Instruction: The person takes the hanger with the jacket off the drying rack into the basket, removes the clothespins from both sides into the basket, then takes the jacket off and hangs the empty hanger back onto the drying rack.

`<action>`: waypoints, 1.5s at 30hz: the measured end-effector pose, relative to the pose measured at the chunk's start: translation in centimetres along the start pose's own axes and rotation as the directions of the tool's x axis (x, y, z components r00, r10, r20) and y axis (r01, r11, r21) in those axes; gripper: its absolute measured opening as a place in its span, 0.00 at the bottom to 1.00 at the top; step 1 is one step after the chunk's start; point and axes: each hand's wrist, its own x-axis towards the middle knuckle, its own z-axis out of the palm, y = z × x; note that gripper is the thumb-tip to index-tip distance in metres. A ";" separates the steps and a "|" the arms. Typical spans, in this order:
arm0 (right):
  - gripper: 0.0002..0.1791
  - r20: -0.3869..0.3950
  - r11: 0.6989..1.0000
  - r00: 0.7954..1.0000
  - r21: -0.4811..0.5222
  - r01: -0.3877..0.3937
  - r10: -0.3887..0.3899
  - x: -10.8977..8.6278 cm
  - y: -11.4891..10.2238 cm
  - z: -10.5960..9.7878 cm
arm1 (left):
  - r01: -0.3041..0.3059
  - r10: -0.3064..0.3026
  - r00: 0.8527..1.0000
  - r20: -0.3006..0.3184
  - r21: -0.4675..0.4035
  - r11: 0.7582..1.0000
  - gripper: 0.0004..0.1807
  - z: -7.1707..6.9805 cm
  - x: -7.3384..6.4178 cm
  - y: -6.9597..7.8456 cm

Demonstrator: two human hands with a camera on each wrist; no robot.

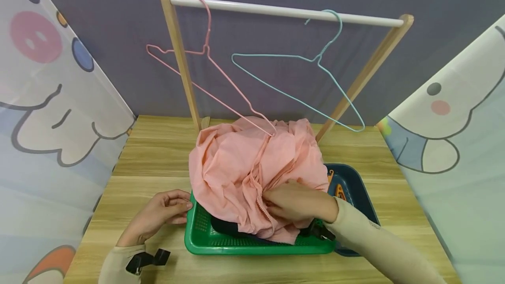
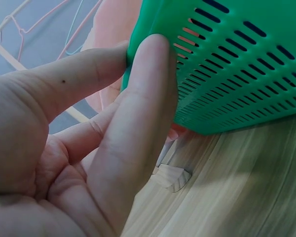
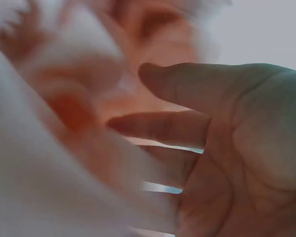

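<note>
A crumpled pink zip-up jacket (image 1: 232,157) heaps over the green basket (image 1: 221,250), its zipper edge hanging toward the front. My left hand (image 1: 167,211) pinches the basket's left rim, thumb on one side and finger on the other in the left wrist view, beside the slotted wall (image 2: 237,64). Among the folds of the jacket lies my right hand (image 1: 297,200). Seen from the right wrist, its fingers (image 3: 163,126) are spread and nearly straight against the pink cloth (image 3: 84,94), with some fingertips hidden behind it. Dark cloth (image 1: 226,227) shows beneath the jacket in the basket.
Behind the basket stands a rack with a white rail (image 1: 276,10) and wooden legs. A pink hanger (image 1: 225,73) and a light blue hanger (image 1: 276,56) hang from it, the pink one reaching down to the jacket. A dark blue tray (image 1: 357,187) with orange items sits right.
</note>
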 end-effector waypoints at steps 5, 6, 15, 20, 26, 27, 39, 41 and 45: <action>0.03 -0.228 0.995 0.969 -0.008 -0.101 0.096 -2.6 2.1 -3.0 | -0.002 0.002 1.000 0.005 -0.003 1.000 0.14 0.0 0.0 0.0; 0.04 -0.278 0.990 0.951 0.003 -0.143 0.138 -3.0 3.0 -3.4 | -0.003 0.003 1.000 0.006 -0.003 1.000 0.14 0.0 0.0 -0.1; 0.23 -0.357 0.855 0.783 0.106 -0.508 0.509 -3.1 12.7 -4.8 | -0.017 0.017 1.000 0.006 -0.004 1.000 0.14 0.0 -0.1 -0.1; 0.28 -0.255 0.824 0.786 0.248 -0.510 0.564 -2.1 15.6 -4.4 | -0.014 0.014 1.000 0.005 -0.008 1.000 0.13 0.0 -0.1 -0.2; 0.25 -0.240 0.812 0.800 0.376 -0.446 0.550 -1.1 16.6 -4.0 | -0.022 0.022 1.000 0.012 0.004 1.000 0.14 -0.1 0.0 -0.3; 0.22 -0.256 0.818 0.801 0.380 -0.432 0.542 -1.0 16.5 -3.9 | -0.022 0.022 1.000 0.012 0.005 1.000 0.14 0.0 0.1 -0.4; 0.09 -0.673 0.976 0.708 0.125 -0.177 0.214 -2.3 11.1 -3.4 | -0.014 0.014 1.000 0.018 0.000 1.000 0.13 0.0 0.1 -0.2; 0.07 -0.731 0.990 0.672 0.035 -0.137 0.119 -2.8 9.3 -3.3 | -0.014 0.014 1.000 0.018 0.000 1.000 0.13 0.0 0.1 -0.2; 0.04 -0.782 0.995 0.621 -0.093 -0.022 -0.060 -3.7 6.3 -2.9 | -0.013 0.013 1.000 0.010 0.006 1.000 0.13 -0.1 0.1 -0.1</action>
